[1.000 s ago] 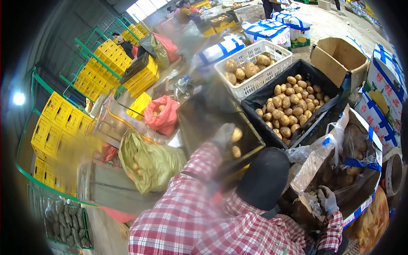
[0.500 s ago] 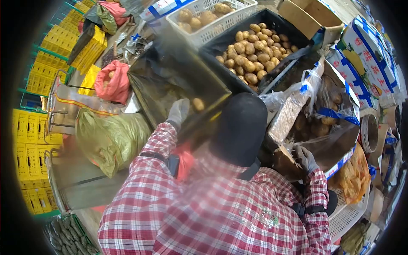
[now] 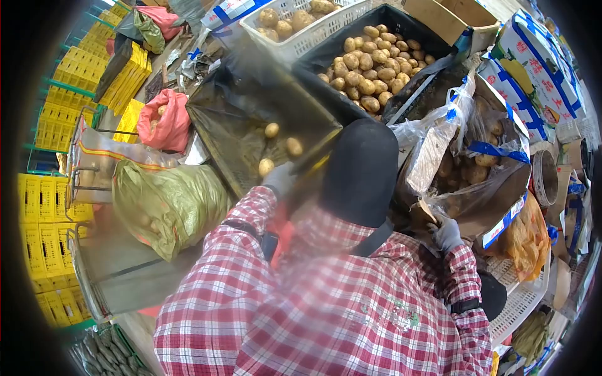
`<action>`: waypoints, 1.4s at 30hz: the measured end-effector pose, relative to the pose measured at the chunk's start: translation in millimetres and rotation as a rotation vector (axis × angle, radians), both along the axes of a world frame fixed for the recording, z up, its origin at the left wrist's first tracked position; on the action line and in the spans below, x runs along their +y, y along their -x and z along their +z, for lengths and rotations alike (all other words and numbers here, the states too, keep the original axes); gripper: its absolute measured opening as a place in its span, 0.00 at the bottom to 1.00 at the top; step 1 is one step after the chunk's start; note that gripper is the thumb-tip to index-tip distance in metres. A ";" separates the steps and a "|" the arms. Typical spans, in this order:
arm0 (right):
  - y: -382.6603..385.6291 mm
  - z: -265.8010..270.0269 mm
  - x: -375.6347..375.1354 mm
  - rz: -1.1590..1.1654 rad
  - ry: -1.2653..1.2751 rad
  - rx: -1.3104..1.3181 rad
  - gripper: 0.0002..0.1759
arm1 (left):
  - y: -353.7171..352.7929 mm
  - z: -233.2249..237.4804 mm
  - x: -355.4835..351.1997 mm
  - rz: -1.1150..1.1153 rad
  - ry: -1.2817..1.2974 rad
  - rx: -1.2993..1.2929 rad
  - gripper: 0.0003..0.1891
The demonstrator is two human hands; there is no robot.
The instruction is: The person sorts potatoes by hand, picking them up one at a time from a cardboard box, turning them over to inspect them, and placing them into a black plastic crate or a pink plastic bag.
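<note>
My left hand point(image 3: 281, 180), in a grey glove, is at the near edge of a bin lined with dark plastic point(image 3: 229, 135). Its partly blurred fingers look stretched out, and nothing shows in them. Beside them lies a potato point(image 3: 266, 167); a second potato point(image 3: 294, 146) and a third potato point(image 3: 271, 130) rest farther in on the lining. My right hand point(image 3: 447, 234), gloved too, has its fingers closed over the near edge of an open cardboard box point(image 3: 501, 210). Inside that box, potatoes point(image 3: 471, 170) lie partly under clear plastic and blue tape.
Ahead stands a black-lined crate point(image 3: 313, 69) heaped with potatoes, with a white basket point(image 3: 291, 50) of larger potatoes behind it. A green sack point(image 3: 166, 203) and a pink bag point(image 3: 164, 119) are on the left, near stacked yellow crates point(image 3: 53, 200). Printed cartons point(image 3: 542, 69) stand at right.
My left hand has drawn back toward me and to the right, and three potatoes now show in the bin where one showed before. My right hand stays at the box edge.
</note>
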State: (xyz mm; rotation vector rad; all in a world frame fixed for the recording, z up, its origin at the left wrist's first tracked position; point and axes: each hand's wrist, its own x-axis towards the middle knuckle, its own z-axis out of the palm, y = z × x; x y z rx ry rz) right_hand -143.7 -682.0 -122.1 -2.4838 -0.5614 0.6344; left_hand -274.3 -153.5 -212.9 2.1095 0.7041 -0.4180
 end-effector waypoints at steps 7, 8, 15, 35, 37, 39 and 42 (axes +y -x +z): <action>2.1 8.8 3.3 -0.057 -0.053 0.071 0.17 | 34.5 59.5 -6.7 -0.273 -0.448 -0.113 0.21; 0.1 -6.2 -1.8 -0.063 -0.077 0.082 0.18 | 34.5 62.1 -12.8 -0.292 -0.575 -0.181 0.23; -2.7 -5.3 5.0 -0.085 -0.028 -0.085 0.23 | 45.8 66.8 -85.3 -0.633 -0.433 -0.305 0.23; -12.7 21.5 16.2 -0.161 -0.008 0.042 0.25 | -3.6 -36.4 -84.1 -0.706 -0.271 0.137 0.24; -12.9 11.4 13.2 -0.167 -0.029 0.040 0.26 | -3.7 -34.3 -85.7 -0.672 -0.172 0.140 0.22; -12.6 3.3 8.8 -0.150 -0.027 0.036 0.26 | -1.9 -31.9 -85.5 -0.651 -0.127 0.139 0.21; -12.6 8.3 10.9 -0.152 -0.087 0.038 0.27 | 10.0 -23.4 -74.6 -0.607 -0.095 0.155 0.20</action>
